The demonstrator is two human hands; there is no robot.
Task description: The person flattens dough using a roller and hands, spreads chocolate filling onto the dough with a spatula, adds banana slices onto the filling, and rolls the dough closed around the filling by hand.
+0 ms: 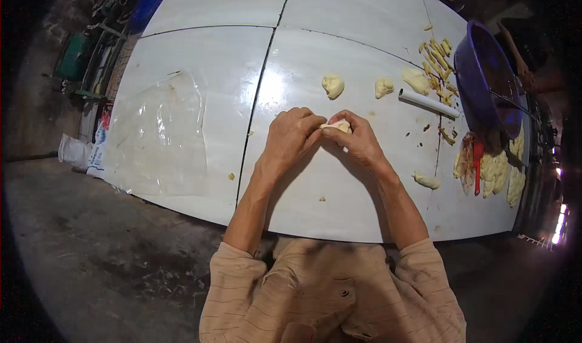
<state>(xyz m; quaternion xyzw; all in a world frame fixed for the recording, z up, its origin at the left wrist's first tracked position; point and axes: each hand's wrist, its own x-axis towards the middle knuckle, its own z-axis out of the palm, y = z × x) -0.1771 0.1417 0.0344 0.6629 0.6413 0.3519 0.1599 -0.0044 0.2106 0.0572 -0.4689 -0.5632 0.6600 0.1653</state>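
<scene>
Between my two hands, just above the white tiled table, is a small piece of pale yellow dough. The fingers of my left hand are closed on its left end. My right hand pinches its right side with thumb and fingers. Beyond my hands lie two dough lumps, one straight ahead and a smaller one to its right. A flattened dough piece rests farther right. Near my right forearm lies a rolled oblong of dough.
A white pipe lies at the right, near several yellowish finger-shaped pieces and a purple basin. A red-handled tool rests by several shaped dough pieces. Clear plastic sheeting covers part of the left side.
</scene>
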